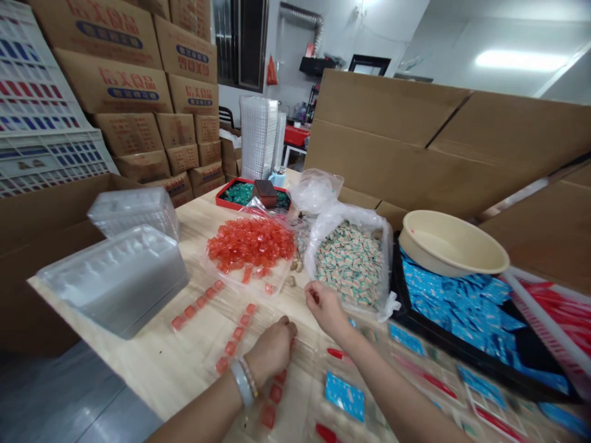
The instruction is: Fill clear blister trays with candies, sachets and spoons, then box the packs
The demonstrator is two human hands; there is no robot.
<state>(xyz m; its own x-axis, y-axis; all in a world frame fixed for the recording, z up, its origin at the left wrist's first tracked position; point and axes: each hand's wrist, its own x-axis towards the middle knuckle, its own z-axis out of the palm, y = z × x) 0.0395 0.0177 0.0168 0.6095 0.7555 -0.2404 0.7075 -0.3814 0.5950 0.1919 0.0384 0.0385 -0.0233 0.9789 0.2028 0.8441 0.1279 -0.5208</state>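
clear trays (pixel 120 277) stack left of the red candy pile (pixel 252 243). below the pile, the left hand (pixel 273 347) rests curled on a candy row (pixel 237 333); its hold cannot be told. below right of the pile, the right hand (pixel 325 307) curls beside the packet bag (pixel 351 261), hold hidden. the row's candies are likely light and slick-wrapped: pinch the sides.

The candies (pixel 252 243) are red, the sachets (pixel 443 301) blue, the bowl (pixel 446 263) cream.
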